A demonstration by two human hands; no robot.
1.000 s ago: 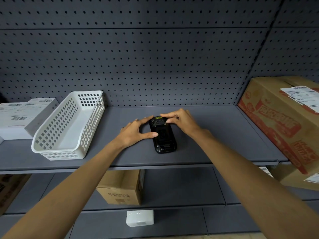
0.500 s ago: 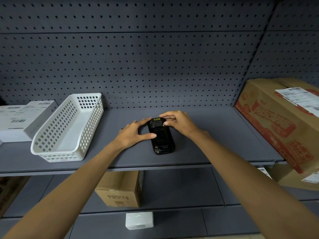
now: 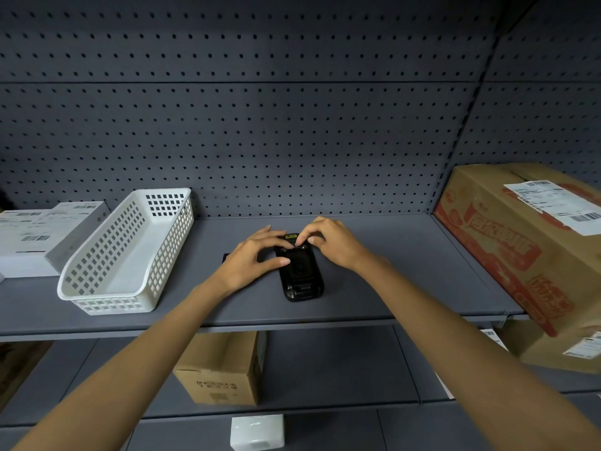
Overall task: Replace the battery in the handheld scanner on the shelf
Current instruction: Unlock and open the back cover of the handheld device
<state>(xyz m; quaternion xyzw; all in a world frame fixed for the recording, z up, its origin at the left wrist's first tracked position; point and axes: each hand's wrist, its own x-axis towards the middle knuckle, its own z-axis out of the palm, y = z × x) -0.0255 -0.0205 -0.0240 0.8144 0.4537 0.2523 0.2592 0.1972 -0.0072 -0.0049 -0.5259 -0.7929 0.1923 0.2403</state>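
Lowest shelf: a small white box sits at its front edge, nearest the camera.
Shelf below the work level: a small brown carton stands there, and another brown carton lies at the far right under the big one.
Work shelf: grey metal; it carries everything named below.
Scanner: black, lying flat with its back up near the middle of the shelf, long axis running front to back, a yellow label at its far end.
Left hand: rests on the shelf against the scanner's left side, thumb on its left edge, fingers curled toward its far end; not closed around it.
Right hand: fingertips bent down onto the far end of the scanner near the label; a pinch cannot be told.
Dark object: small, mostly hidden behind the left hand.
White basket: perforated plastic, left of the scanner, well apart.
White boxes: far left, with barcode labels.
Large printed carton: right end, tilted, with shipping labels.
Pegboard: grey back wall.
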